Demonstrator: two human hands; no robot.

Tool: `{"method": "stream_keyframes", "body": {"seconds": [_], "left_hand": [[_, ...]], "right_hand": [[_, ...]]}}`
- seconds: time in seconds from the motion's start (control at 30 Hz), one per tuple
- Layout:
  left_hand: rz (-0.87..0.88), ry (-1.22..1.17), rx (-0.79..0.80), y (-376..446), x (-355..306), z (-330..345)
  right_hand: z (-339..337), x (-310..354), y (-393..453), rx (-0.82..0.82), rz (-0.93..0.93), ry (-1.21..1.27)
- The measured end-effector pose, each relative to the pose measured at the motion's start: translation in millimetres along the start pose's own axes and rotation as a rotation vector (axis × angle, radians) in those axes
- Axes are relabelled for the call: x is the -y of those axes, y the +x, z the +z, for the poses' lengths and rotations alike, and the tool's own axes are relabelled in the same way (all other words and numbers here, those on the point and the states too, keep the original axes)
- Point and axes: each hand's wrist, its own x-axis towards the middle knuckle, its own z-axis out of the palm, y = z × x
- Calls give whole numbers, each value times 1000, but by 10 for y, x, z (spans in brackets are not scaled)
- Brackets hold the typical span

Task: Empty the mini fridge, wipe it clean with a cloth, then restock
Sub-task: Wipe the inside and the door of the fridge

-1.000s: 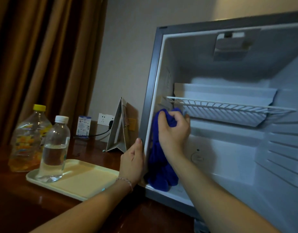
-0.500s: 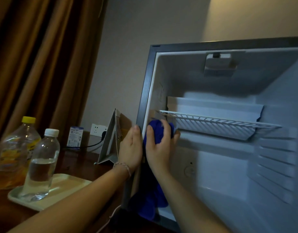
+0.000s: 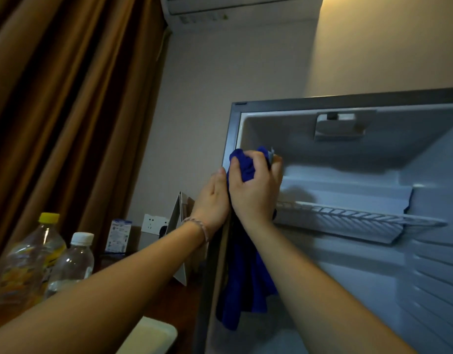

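Dim hotel-type room: brown pleated curtain (image 3: 67, 111) at left, beige wall w/ white AC unit (image 3: 233, 8) up top, dark wooden desk (image 3: 169, 302) below. Open grey-framed mini fridge w/ white plastic interior (image 3: 437, 175) filling right side, nothing stored inside as far as visible, white wire shelf (image 3: 348, 215) across the middle. Right hand (image 3: 256, 190) w/ fingers clenched round bunched royal-blue microfibre cloth (image 3: 246, 277), pressed to upper left inner wall near the frame, long tail of fabric hanging down toward the floor of the cabinet. Left hand (image 3: 212, 203) flat against the outer left edge of the frame, fingers straight, steadying, gripping nothing. Off to the left on the desk: clear plastic bottle w/ yellow cap and orange-yellow label (image 3: 23, 264), clear water bottle w/ white cap (image 3: 72, 264), both just beside a cream plastic tray (image 3: 149, 338), exact footing out of view; white folded tent card (image 3: 178, 238) and white wall socket (image 3: 152, 223) behind. Probably mid-wipe, emptying done, restock not yet begun. Risks, as judgement only: dangling tail could snag on the wire shelf's front edge and tug it off its side rails on a fast downward pass; hard sideways pressure w/o the left hand's brace might shift the fridge on the desk; left elbow sits near the bottles, so a wide swing could topple one; upper corners and ceiling by the white light housing (image 3: 340, 126) easy to miss, esp. in this dim light.
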Motion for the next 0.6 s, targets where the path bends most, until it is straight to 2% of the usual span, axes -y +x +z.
{"method": "stream_keyframes", "body": {"seconds": [0.27, 0.4, 0.6], "left_hand": [[21, 23, -13, 307, -19, 48], [98, 33, -52, 515, -97, 84], [108, 85, -81, 492, -84, 119]], "right_hand": [[87, -45, 455, 4, 75, 78], [92, -57, 461, 21, 105, 47], [32, -5, 320, 35, 310, 64]]}}
